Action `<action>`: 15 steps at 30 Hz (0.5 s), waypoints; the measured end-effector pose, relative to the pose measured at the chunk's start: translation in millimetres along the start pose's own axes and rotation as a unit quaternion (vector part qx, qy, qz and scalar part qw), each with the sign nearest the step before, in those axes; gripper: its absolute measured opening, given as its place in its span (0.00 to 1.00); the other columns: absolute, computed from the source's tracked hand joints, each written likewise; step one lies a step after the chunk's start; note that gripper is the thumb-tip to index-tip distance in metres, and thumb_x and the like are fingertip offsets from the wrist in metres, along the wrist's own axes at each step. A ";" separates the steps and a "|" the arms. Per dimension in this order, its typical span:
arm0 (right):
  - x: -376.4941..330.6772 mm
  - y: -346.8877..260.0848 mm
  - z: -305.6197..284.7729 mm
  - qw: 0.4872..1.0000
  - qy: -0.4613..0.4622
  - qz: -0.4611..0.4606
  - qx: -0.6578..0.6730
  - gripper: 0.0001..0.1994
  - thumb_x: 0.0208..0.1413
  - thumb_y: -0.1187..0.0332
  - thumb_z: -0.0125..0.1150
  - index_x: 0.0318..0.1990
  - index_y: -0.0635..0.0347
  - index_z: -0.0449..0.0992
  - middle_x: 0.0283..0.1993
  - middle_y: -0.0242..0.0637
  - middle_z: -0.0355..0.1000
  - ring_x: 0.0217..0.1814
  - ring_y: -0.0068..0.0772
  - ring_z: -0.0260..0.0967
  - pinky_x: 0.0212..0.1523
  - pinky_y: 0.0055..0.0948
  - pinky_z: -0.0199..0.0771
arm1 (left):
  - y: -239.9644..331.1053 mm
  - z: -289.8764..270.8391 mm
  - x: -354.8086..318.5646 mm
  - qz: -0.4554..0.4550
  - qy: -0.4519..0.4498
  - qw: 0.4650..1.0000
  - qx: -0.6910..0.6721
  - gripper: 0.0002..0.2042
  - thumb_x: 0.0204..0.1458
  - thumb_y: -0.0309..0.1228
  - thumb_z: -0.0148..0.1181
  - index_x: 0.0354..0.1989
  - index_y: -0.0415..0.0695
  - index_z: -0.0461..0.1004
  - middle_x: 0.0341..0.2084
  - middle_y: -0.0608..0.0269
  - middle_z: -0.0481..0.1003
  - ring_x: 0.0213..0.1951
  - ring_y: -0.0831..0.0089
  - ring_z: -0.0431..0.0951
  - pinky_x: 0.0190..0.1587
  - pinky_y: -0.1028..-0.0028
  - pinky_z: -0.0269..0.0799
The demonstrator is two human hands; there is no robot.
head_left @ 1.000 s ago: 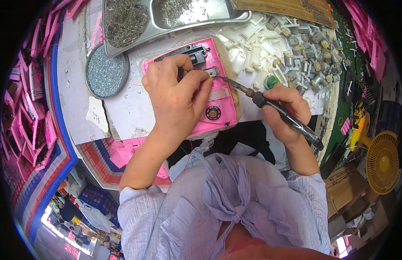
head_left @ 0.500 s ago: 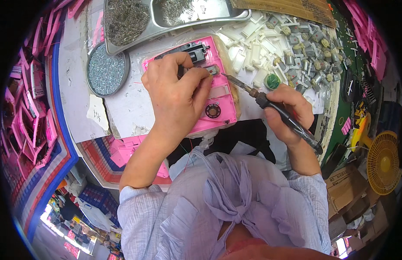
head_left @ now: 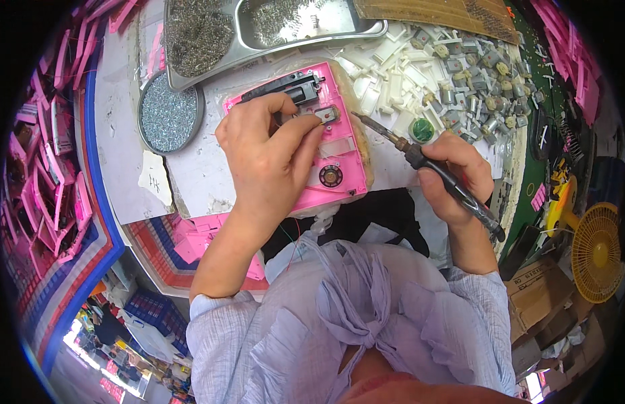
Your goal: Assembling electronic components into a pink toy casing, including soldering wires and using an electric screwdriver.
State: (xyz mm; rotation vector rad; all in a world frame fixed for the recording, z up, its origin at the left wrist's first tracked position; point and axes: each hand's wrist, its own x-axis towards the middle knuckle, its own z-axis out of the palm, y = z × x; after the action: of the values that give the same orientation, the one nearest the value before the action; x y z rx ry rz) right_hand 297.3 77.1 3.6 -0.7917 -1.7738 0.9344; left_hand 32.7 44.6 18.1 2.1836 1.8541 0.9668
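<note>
A pink plastic toy housing [head_left: 339,161] lies on the white work surface before me, with a black part at its far end and a round speaker grille near its front. My left hand [head_left: 268,151] rests on top of it, fingertips pinching a small grey metal motor [head_left: 326,116] against the housing. My right hand [head_left: 454,178] grips a black-handled soldering iron [head_left: 427,165], its metal tip pointing left and held just right of the housing, apart from it.
A steel tray [head_left: 272,27] with two compartments of small metal parts stands at the back. A round tin of silvery screws [head_left: 167,114] sits to the left. White plastic pieces and small motors [head_left: 460,74] are heaped at the right. Pink housings [head_left: 50,168] are stacked at the far left. A yellow fan [head_left: 598,252] stands at the right.
The soldering iron's tip has drawn back to the right, away from the motor. My left hand has stayed on the housing.
</note>
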 end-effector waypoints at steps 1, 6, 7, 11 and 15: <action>-0.3 0.3 -0.4 1.000 0.006 -0.001 -0.003 0.14 0.51 0.72 0.73 0.43 0.66 0.79 0.25 0.35 0.71 0.22 0.26 0.64 0.22 0.25 0.58 | -2.3 -1.3 -0.2 -0.001 0.003 1.000 -0.011 0.07 0.44 0.29 0.73 0.33 0.52 0.84 0.35 0.70 0.76 0.39 0.68 0.72 0.46 0.65 0.58; 6.3 2.5 -1.0 1.000 0.000 -0.003 -0.005 0.13 0.50 0.73 0.73 0.43 0.66 0.78 0.25 0.36 0.72 0.22 0.25 0.65 0.22 0.24 0.60 | -4.5 -0.9 4.1 0.036 0.015 0.999 0.028 0.09 0.46 0.26 0.72 0.37 0.51 0.84 0.32 0.71 0.78 0.36 0.70 0.75 0.46 0.68 0.58; 8.6 2.1 0.3 1.000 -0.003 0.001 -0.003 0.14 0.50 0.73 0.74 0.43 0.66 0.78 0.25 0.36 0.72 0.22 0.25 0.65 0.23 0.24 0.60 | -1.6 1.3 7.7 0.041 0.014 0.998 0.039 0.09 0.47 0.26 0.72 0.37 0.51 0.84 0.32 0.71 0.79 0.36 0.71 0.76 0.45 0.68 0.58; 13.1 7.1 4.3 1.000 -0.013 -0.018 -0.021 0.15 0.49 0.72 0.74 0.44 0.64 0.79 0.25 0.35 0.72 0.21 0.26 0.66 0.22 0.25 0.62 | -2.4 10.9 10.2 0.086 0.027 0.993 0.071 0.08 0.46 0.29 0.71 0.35 0.51 0.82 0.30 0.74 0.76 0.35 0.72 0.73 0.46 0.65 0.54; 17.1 5.6 6.4 0.999 -0.032 -0.021 -0.031 0.15 0.49 0.72 0.75 0.44 0.62 0.79 0.24 0.34 0.73 0.21 0.29 0.68 0.22 0.26 0.64 | 2.0 11.6 11.2 0.079 0.009 0.991 0.106 0.08 0.46 0.29 0.71 0.35 0.52 0.82 0.29 0.73 0.75 0.34 0.72 0.72 0.47 0.65 0.54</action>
State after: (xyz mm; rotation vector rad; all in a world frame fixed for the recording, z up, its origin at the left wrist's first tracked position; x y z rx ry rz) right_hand 286.1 92.5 4.6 -0.7699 -1.8754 0.8888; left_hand 41.1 57.9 14.2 2.4843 1.8944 0.8508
